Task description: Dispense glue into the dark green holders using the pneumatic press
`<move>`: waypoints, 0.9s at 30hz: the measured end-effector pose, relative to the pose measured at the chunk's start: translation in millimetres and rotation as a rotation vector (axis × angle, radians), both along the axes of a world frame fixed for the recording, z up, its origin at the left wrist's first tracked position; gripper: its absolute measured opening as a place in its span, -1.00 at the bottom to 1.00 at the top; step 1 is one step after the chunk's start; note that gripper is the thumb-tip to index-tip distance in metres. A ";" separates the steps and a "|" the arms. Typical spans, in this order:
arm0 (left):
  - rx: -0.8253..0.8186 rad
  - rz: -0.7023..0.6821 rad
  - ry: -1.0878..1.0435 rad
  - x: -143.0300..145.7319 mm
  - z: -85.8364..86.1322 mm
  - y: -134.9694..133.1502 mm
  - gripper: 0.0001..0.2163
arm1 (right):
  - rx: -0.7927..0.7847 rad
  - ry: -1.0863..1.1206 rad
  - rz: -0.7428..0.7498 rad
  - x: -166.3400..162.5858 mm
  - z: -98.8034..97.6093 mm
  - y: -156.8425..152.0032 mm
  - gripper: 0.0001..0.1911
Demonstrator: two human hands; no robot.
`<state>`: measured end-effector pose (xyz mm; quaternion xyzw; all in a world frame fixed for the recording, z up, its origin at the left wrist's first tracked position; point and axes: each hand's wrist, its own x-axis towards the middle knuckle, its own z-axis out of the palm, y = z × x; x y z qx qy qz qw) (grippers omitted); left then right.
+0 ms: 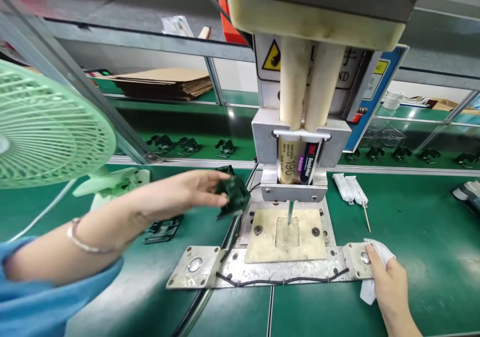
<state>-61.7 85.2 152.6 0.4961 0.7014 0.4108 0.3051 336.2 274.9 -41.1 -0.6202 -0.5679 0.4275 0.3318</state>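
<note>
My left hand (195, 189) grips a dark green-black plastic part (233, 195) between thumb and fingers, just left of the dispensing machine; motion blurs it slightly. My right hand (390, 282) is closed round a white cloth or wipe (379, 252), beside the round button on the right end of the metal base (292, 272). Between the hands lies a cream fixture plate (258, 247) with a square recess. Above it, a thin nozzle (290, 212) points down from a twin adhesive cartridge (296, 162). Another dark part (163, 229) rests on the green table under my left forearm.
A light green fan (56, 127) stands at the left. Dark parts (225, 148) line the conveyor behind. Two white tubes and a thin stick (366, 217) lie right of the machine. Hoses (228, 237) run along its left side. Cardboard sheets (161, 83) are stacked at the back.
</note>
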 end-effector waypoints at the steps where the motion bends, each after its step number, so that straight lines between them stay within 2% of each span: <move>1: -0.155 -0.062 -0.186 13.3 -6.7 -7.6 -0.66 | -0.006 0.004 0.000 -0.1 0.1 0.3 -0.44; 3: -0.306 -0.107 -0.442 41.1 -23.6 -13.7 -0.65 | -0.007 -0.002 -0.009 -0.6 0.8 0.5 -0.45; 7: -0.437 -0.084 -0.575 82.4 -52.8 3.6 -0.50 | -0.004 0.002 -0.010 -2.5 4.9 0.1 -0.45; 12: -0.379 -0.181 -0.594 94.8 -58.1 41.3 -0.50 | 0.003 0.044 -0.003 -6.1 10.3 -2.3 -0.43; 16: -0.219 -0.194 -0.416 90.5 -61.9 59.3 -0.51 | 0.046 0.062 -0.007 -9.1 8.7 -2.2 -0.43; 19: -0.145 -0.143 -0.252 89.0 -72.1 60.1 -0.41 | 0.068 0.085 -0.006 -9.6 6.6 -0.9 -0.44; 23: -0.120 -0.079 -0.089 93.3 -81.8 48.7 -0.22 | 0.068 0.097 0.013 -8.6 6.3 -0.6 -0.44; 27: -0.055 -0.007 0.238 91.0 -74.8 26.8 0.00 | 0.030 0.108 -0.004 -8.0 8.3 -1.6 -0.40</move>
